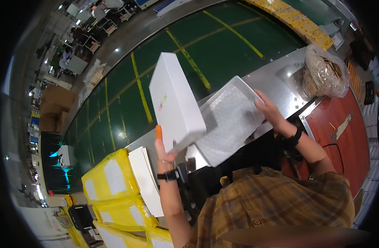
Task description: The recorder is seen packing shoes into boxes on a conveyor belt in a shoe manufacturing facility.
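a: what does the left hand [164, 151] hold?
b: it grips a white box lid [175, 101] by its lower edge, tilted upright above the metal bench [276, 80].
a: and the right hand [270, 109]?
b: it clasps the far side of the white tray [228, 120], just beside the lid. yellow parcels [113, 182] sit lower left.

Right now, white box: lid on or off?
Off. Left hand holds the white lid tilted up, apart from the tray under the right hand.

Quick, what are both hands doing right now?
Left hand: closed on the white box, holding it up.
Right hand: fingers curled over the edge of the grey tray, holding it.
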The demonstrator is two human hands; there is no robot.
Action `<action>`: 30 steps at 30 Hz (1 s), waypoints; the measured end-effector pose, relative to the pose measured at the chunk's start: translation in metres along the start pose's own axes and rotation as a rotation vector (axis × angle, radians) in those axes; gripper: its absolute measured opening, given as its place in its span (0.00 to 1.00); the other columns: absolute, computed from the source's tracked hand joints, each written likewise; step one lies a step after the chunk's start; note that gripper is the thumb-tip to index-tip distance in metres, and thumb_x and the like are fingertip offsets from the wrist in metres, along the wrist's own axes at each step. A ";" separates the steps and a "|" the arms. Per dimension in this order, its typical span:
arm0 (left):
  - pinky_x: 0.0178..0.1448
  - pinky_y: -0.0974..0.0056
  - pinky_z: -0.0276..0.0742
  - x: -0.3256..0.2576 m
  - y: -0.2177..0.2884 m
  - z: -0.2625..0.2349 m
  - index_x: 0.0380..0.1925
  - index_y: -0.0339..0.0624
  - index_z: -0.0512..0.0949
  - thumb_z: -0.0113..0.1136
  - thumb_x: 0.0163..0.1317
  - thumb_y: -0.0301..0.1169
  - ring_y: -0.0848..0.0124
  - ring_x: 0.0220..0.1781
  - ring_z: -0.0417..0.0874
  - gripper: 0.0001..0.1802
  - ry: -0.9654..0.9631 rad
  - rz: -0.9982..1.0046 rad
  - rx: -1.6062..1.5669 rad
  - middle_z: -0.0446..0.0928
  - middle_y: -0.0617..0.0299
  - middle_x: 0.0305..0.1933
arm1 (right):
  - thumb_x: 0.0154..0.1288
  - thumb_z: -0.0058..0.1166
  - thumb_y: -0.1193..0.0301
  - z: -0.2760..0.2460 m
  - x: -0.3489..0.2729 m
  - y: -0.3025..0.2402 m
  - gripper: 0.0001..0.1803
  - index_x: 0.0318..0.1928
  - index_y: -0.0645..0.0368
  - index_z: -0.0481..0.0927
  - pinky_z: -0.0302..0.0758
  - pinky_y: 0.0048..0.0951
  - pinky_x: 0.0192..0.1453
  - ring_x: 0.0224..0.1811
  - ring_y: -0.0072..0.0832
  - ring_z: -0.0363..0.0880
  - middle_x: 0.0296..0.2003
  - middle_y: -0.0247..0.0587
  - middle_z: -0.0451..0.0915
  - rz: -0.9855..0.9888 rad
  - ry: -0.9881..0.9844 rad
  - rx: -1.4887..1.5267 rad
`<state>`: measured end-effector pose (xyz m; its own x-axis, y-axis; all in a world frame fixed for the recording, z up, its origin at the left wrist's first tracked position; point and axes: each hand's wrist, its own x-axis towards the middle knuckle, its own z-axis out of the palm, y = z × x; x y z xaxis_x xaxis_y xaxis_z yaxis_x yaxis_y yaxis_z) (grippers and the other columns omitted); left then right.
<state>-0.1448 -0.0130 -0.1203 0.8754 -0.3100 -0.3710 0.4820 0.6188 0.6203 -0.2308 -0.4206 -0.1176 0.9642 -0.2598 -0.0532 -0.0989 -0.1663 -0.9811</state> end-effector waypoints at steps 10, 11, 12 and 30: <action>0.55 0.49 0.78 -0.071 -0.048 -0.034 0.66 0.37 0.65 0.48 0.70 0.54 0.57 0.49 0.83 0.36 -0.380 -0.025 0.096 0.81 0.45 0.45 | 0.66 0.59 0.60 0.049 0.073 -0.033 0.29 0.65 0.55 0.70 0.68 0.39 0.67 0.68 0.47 0.66 0.65 0.50 0.69 -0.132 -0.169 0.126; 0.59 0.52 0.76 -0.074 -0.049 -0.020 0.67 0.37 0.65 0.47 0.71 0.55 0.59 0.53 0.81 0.36 -0.154 0.118 0.055 0.79 0.48 0.51 | 0.66 0.59 0.60 0.048 0.064 -0.037 0.29 0.65 0.55 0.70 0.68 0.39 0.67 0.68 0.47 0.66 0.65 0.50 0.69 -0.128 -0.164 0.128; 0.63 0.55 0.74 -0.079 -0.048 0.000 0.67 0.38 0.64 0.46 0.72 0.56 0.60 0.58 0.79 0.37 0.074 0.263 0.014 0.77 0.51 0.57 | 0.66 0.60 0.61 0.043 0.051 -0.050 0.31 0.67 0.55 0.68 0.68 0.40 0.67 0.69 0.49 0.65 0.67 0.50 0.66 -0.288 -0.187 -0.007; 0.45 0.58 0.79 -0.005 -0.068 0.163 0.64 0.40 0.69 0.61 0.63 0.40 0.53 0.49 0.82 0.31 -0.119 0.272 2.253 0.76 0.46 0.57 | 0.63 0.61 0.74 -0.134 0.013 -0.042 0.38 0.70 0.62 0.56 0.78 0.30 0.55 0.51 0.29 0.80 0.51 0.45 0.80 -0.098 0.318 0.436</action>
<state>-0.1759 -0.1711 -0.0482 0.8625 -0.4673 -0.1944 -0.4357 -0.8810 0.1844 -0.2473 -0.5442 -0.0526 0.8349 -0.5492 0.0351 0.1645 0.1882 -0.9683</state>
